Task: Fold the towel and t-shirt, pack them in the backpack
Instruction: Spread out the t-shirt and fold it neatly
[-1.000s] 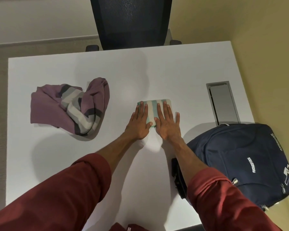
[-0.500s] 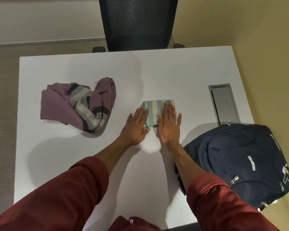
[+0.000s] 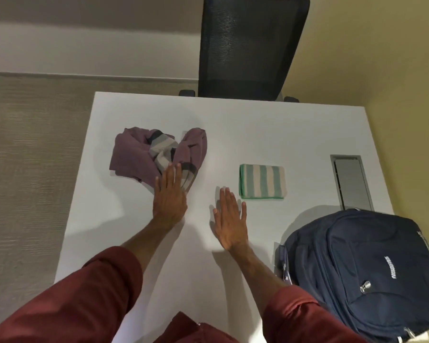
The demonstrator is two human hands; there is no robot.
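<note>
**Both hands (image 3: 170,201) quit the folded towel (image 3: 261,181); left one reaches the t-shirt (image 3: 144,154)**

Half a second ago both palms were pressing the striped towel flat; now they have come off it and swung toward 9 o'clock across the white table (image 3: 233,120). The left fingers (image 3: 171,174) are straight and held close together, their tips lying over the near edge of the crumpled purple t-shirt with its grey and dark stripes. They curl round nothing; whether they press the cloth cannot be told. The right fingers (image 3: 227,198) are likewise straight and relaxed, spread over bare tabletop and holding nothing. The right hand (image 3: 229,219) lies palm down near the middle of the table, just beside the towel but apart from it. Red sleeves (image 3: 84,305) cover both forearms, which run in from 6 o'clock.

The towel, green and cream, lies folded into a neat small rectangle at about 2 o'clock from the right hand. The t-shirt sits unfolded in a heap at 10 o'clock on the table. The navy backpack (image 3: 362,268) lies on its back at 4 o'clock, overhanging the table's near right corner, well apart from both cloths. A grey cable hatch (image 3: 352,181) is set into the tabletop at 3 o'clock, between the towel and the right edge. A black mesh chair (image 3: 250,45) stands at 12 o'clock, against the far edge.
</note>
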